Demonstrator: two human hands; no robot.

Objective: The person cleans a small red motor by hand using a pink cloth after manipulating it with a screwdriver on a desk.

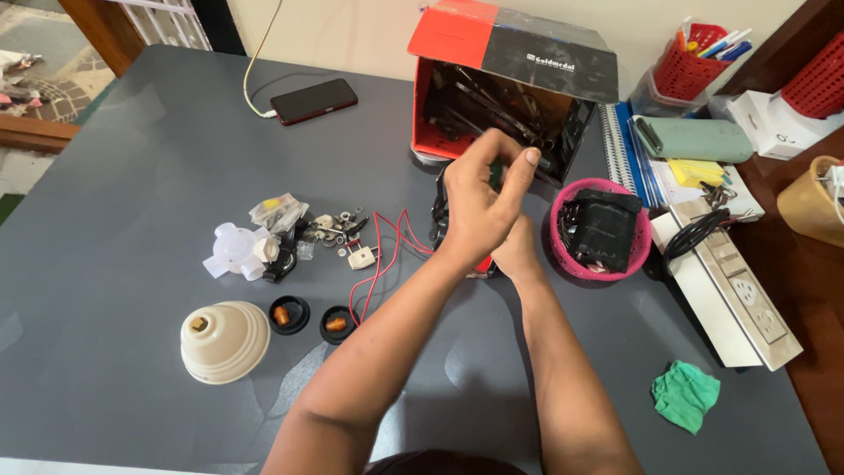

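Note:
My two hands meet over the middle of the grey table [132, 176]. My left hand [479, 200] lies on top, its fingers and thumb pinched around a small dark green part [497, 169] that is mostly hidden. My right hand [517, 251] sits beneath it, with its fingers covered by the left. A black and red tool [438, 211] shows at the left edge of the hands and below them; which hand grips it I cannot tell. Red wires [384, 255] lie just to the left of my wrists.
An open red and black toolbox [514, 53] lies on its side behind the hands. A pink basket [563, 251], a white power strip [738, 295] and a green cloth [685, 396] are to the right. Left: a white junction box [236, 251], a cream ceiling rose [224, 341], two black lamp holders [289, 314], a phone [314, 100].

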